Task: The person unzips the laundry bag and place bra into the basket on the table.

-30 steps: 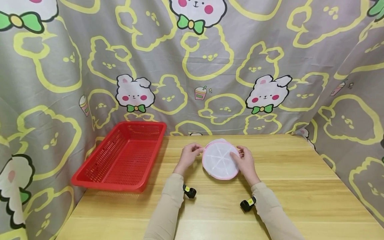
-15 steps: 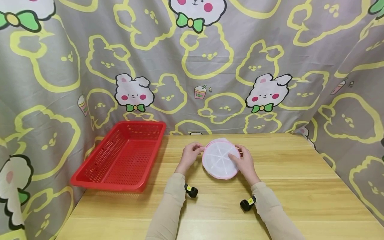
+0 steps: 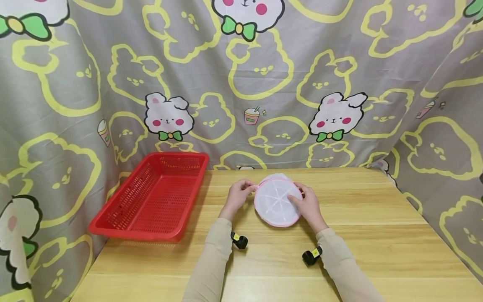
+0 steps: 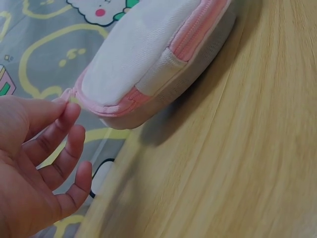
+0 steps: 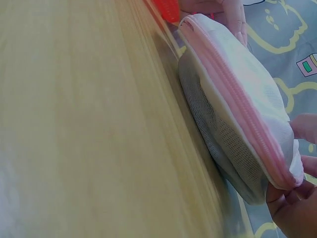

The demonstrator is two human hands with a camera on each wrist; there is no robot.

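Observation:
A round white mesh laundry bag (image 3: 277, 207) with pink trim is held tilted above the table, its flat face with pale spokes toward me. At its upper left, my left hand (image 3: 237, 197) pinches the pink zipper pull (image 4: 66, 95) between thumb and index finger, the other fingers loosely bent. My right hand (image 3: 308, 205) grips the opposite side, thumb on the face and fingers behind the rim. Along the bag's side runs a pink zipper (image 5: 237, 99), its teeth together in the right wrist view. Grey mesh forms the underside.
To the left on the wooden table (image 3: 377, 251) stands a red perforated plastic basket (image 3: 196, 197). A grey curtain (image 3: 211, 84) with yellow outlines and white cartoon animals hangs behind the table and along both sides. Black wrist cameras (image 3: 311, 256) sit below both hands.
Both hands keep their hold in nearly the same place. The laundry bag tips very slightly, and the head view has shifted a little.

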